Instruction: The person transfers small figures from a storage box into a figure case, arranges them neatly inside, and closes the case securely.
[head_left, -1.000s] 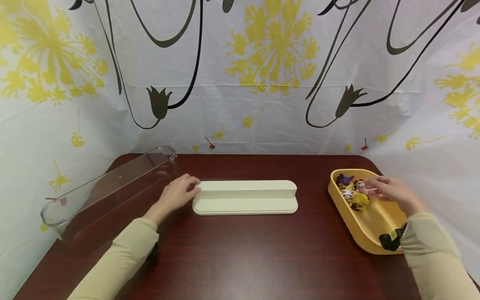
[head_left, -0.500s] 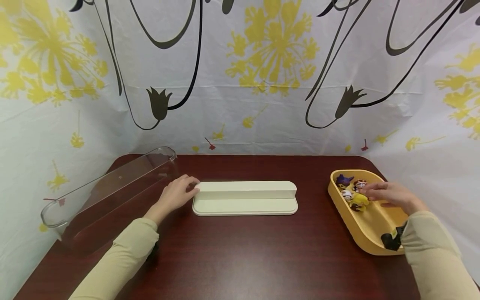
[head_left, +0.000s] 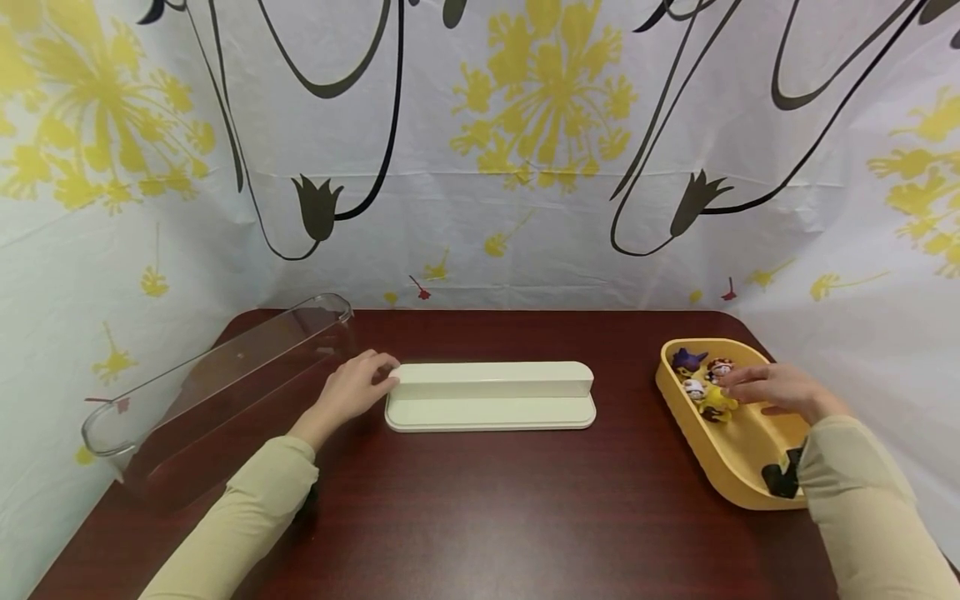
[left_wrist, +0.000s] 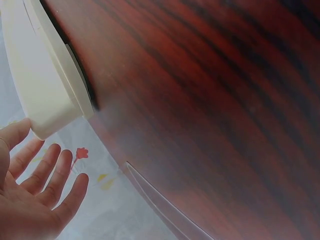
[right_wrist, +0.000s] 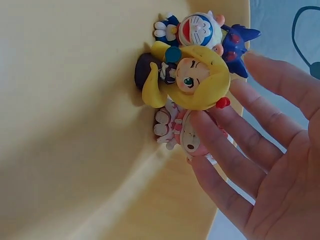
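My left hand (head_left: 356,385) has its thumb and index fingertips at the left end of a cream stepped stand (head_left: 491,412). In the left wrist view, the fingers fan out beside the stand's corner. My right hand (head_left: 783,389) hovers in a yellow tray (head_left: 712,454), its fingers spread among small figurines. Closest to them are a yellow-haired girl figurine (right_wrist: 192,80) and a pink one (right_wrist: 192,137), partly hidden by the fingers. A blue-and-white cat figurine (right_wrist: 197,30) and a purple horned one (right_wrist: 235,47) stand beside these.
A long clear plastic cover (head_left: 225,367) sits at the table's left side. The stand and tray rest on a dark red-brown table (head_left: 480,517). Behind it hangs a white cloth (head_left: 465,208) with yellow and dark floral prints. A black device (head_left: 782,477) shows under the right wrist.
My right hand has shifted slightly toward the yellow-haired figurine; the pink figurine at its fingertips is now hidden in the head view. The left hand and the stand have not moved.
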